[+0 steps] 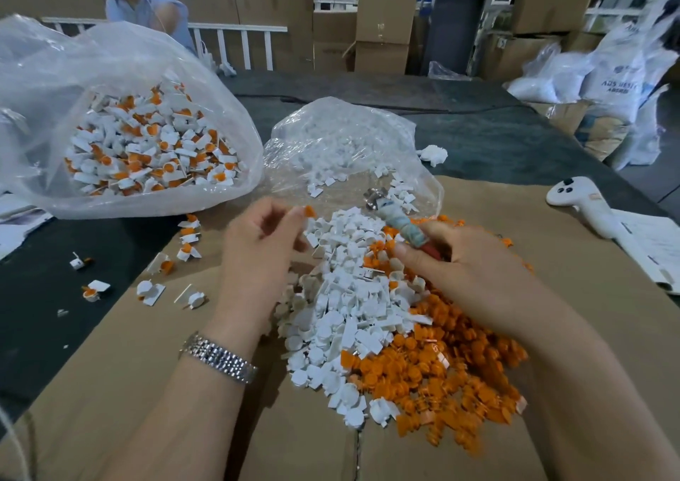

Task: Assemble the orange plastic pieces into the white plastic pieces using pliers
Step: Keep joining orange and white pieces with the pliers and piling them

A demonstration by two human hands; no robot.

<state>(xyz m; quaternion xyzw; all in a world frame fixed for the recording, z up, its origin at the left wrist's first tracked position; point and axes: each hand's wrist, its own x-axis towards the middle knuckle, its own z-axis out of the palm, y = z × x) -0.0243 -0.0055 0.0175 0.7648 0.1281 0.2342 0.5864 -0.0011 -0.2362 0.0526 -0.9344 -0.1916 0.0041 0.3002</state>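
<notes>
Left hand (257, 245) pinches one orange piece (310, 211) at its fingertips, lifted above the white pieces (342, 307). Right hand (467, 271) is wrapped round the pliers (399, 227), nose pointing up-left; jaws too blurred to tell. Orange pile (452, 381) sits right of the white heap, both on the cardboard surface (154, 388). Finished ones fill the big bag (147, 149). Risk, imo: thin pinch, so the piece may slip & vanish into the heap, or go in crooked w/ the pliers.

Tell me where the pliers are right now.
In the head view, the pliers sit right of centre, gripped by the right hand, their tip pointing up-left over the white pieces toward the smaller plastic bag.
</notes>
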